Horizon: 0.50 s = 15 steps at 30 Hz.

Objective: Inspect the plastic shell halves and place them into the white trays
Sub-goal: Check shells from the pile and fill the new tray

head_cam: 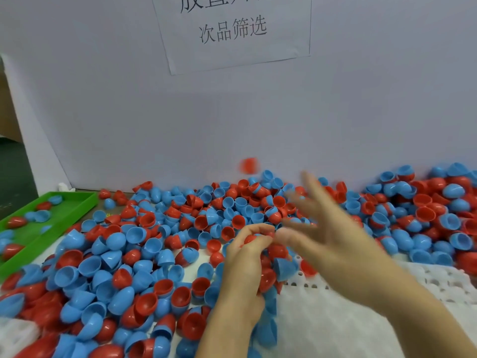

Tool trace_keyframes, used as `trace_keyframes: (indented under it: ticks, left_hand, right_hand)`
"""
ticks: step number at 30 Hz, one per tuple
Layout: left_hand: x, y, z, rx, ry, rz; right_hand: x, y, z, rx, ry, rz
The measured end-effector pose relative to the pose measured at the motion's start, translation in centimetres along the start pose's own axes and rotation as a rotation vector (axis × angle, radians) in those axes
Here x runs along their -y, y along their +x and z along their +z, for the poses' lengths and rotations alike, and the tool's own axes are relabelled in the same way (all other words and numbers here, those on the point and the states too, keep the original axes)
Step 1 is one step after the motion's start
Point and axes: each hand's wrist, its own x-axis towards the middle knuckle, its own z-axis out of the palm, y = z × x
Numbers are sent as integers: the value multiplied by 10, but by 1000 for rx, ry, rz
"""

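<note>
A large heap of red and blue plastic shell halves (160, 244) covers the table from left to right. My left hand (245, 264) is curled around a stack of red and blue shell halves (271, 277), fingertips pinching a red one at the top. My right hand (325, 228) is blurred, fingers spread and straight, holding nothing, just right of the left hand. One red shell half (248, 165) is in mid-air in front of the wall, above the heap. A white perforated tray (387, 306) lies under my right forearm.
A green tray (64, 210) at the left holds a few red and blue shells. A white wall with a paper sign (232, 32) closes the back of the table. Another white tray corner (15, 334) shows at the bottom left.
</note>
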Motion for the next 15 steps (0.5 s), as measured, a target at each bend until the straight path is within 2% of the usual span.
trace_keyframes:
  ticks: [1, 2, 4, 7, 11, 15]
  left_hand:
    - [-1, -1, 0, 14, -7, -2]
    - [-2, -2, 0, 20, -11, -2]
    - [-3, -2, 0, 13, -12, -4]
    - [-4, -2, 0, 20, -20, -19]
    - [-3, -4, 2, 101, -3, -53]
    - [0, -5, 1, 173, 71, -42]
  right_hand:
    - [5, 1, 6, 147, -55, 50]
    - [4, 4, 11, 222, -103, 47]
    - [5, 9, 5, 190, -221, 12]
    - [-2, 8, -12, 109, -308, 77]
    - [-11, 6, -12, 179, -386, 187]
    - [-15, 7, -3, 222, -430, 180]
